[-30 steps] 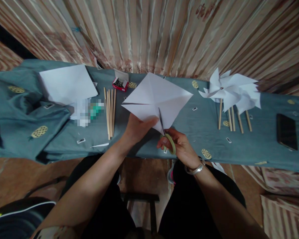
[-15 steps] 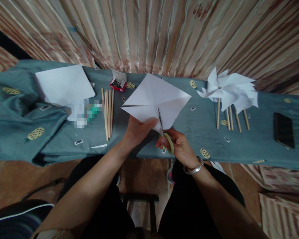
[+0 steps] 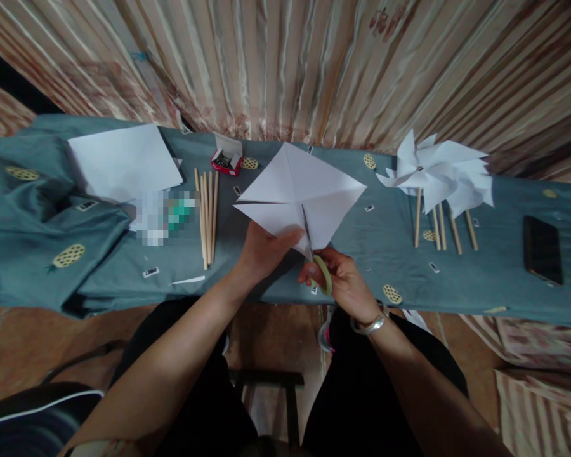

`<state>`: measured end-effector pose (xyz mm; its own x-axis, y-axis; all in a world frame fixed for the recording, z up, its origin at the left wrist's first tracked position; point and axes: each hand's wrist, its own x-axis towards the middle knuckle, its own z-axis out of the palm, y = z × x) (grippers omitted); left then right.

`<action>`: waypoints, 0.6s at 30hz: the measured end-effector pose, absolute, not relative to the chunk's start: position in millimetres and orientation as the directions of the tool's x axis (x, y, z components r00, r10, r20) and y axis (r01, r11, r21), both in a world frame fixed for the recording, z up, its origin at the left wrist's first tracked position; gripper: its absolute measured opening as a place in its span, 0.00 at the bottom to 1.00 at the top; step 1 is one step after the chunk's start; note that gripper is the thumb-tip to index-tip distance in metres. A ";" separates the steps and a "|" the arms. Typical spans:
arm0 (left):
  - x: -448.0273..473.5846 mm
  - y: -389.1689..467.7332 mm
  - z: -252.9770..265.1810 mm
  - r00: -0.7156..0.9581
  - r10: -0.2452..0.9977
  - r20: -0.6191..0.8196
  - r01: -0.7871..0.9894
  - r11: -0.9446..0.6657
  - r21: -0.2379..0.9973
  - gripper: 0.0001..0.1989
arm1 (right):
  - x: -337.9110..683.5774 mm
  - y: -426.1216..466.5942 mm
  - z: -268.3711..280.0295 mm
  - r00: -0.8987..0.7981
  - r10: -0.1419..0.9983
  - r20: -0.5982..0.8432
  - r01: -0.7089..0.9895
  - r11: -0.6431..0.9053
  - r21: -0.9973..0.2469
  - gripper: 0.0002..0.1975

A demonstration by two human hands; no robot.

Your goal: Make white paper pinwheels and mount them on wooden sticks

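A square of white paper point(image 3: 323, 184), turned cornerwise and creased, is held up over the middle of the table. My left hand point(image 3: 269, 251) grips its near-left part, thumb on top and the fingers hidden below. One slit runs in from the left corner and another from the near corner toward the centre. My right hand point(image 3: 340, 276) is closed round the pale green handles of a pair of scissors point(image 3: 322, 274). The blades sit at the near slit, mostly covered by the paper.
Left of the paper lie several wooden sticks point(image 3: 208, 219), a red box of small metal pieces point(image 3: 227, 163), a stack of white paper point(image 3: 124, 158) and a thin paper scrap point(image 3: 188, 280). Several paper pinwheels point(image 3: 440, 171) on sticks and a black phone point(image 3: 542, 249) are on the right.
The near slit now gapes wider, and the blades that showed along it have closed or gone under the paper. Both hands stay in nearly the same place.
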<state>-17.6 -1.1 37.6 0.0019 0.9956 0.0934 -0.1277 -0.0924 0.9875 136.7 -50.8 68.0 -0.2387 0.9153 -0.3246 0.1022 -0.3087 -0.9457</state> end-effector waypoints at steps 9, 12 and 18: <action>-16.1 -2.6 42.1 -0.015 0.996 0.086 -0.124 -0.087 0.988 0.10 | 132.8 -50.4 67.6 -0.236 0.918 -0.319 0.080 -0.309 -0.948 0.26; -16.2 -2.5 41.7 -0.011 0.996 0.087 -0.125 -0.087 0.988 0.09 | 132.7 -51.1 66.4 -0.238 0.917 -0.320 0.091 -0.307 -0.947 0.26; -15.1 -3.0 42.2 0.006 0.994 0.108 -0.137 -0.106 0.985 0.06 | 132.7 -50.9 66.5 -0.248 0.916 -0.316 0.082 -0.305 -0.949 0.25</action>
<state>-15.1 -3.0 42.2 0.0065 0.9942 0.1077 -0.1372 -0.1058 0.9849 132.7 -50.9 66.5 -0.2475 0.9160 -0.3157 0.0824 -0.3048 -0.9488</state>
